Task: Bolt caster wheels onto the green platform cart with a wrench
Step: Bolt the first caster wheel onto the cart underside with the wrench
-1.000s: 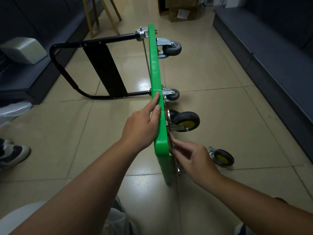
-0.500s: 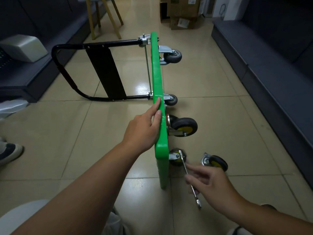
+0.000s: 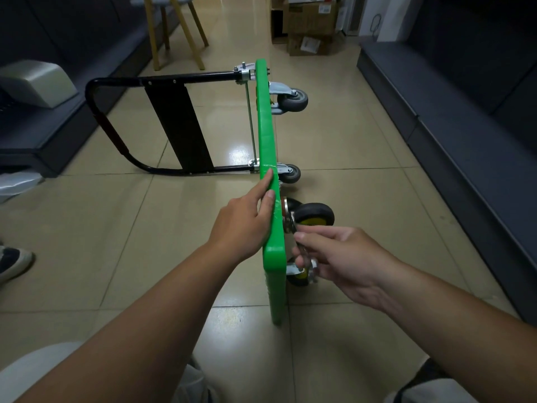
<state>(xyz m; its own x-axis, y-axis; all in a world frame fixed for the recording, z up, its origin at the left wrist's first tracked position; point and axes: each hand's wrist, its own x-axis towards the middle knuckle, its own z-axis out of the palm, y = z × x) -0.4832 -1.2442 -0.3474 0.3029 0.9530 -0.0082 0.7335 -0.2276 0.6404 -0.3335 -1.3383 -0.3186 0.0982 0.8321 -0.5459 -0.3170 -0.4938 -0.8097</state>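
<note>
Up comes the right hand point(image 3: 348, 263) from down by the floor, and it brings the wrench point(image 3: 302, 253) with it, level now with the near end of the green platform cart point(image 3: 268, 141). The fingers are curled and pinching the wrench shaft, thumb on top, a firm hold. The tool's upper end sits just above the grip, right at the metal plate of the black caster with the yellow hub point(image 3: 316, 215). I cannot tell whether it is seated on a bolt.

The cart stands on its edge on the tiled floor point(image 3: 87, 242), its deck immediately left of the grip and its underside facing it. Just below the grip, a second yellow-hubbed caster point(image 3: 297, 276) peeks out at the deck's lower corner, partly hidden by the fingers.

Across the deck from the grip, the left hand point(image 3: 241, 228) lies flat against the top edge, fingers straight along the green plastic, bracing it and not clutching.

Well beyond the grip, two grey casters point(image 3: 292, 100) show at the far end of the deck, and the black handle point(image 3: 96, 112) lies out to the far left. Farther off stand wooden stool legs point(image 3: 180, 30) and cardboard boxes point(image 3: 311, 21). Away to the left of the grip, a shoe point(image 3: 11, 260) shows at the frame's edge.
</note>
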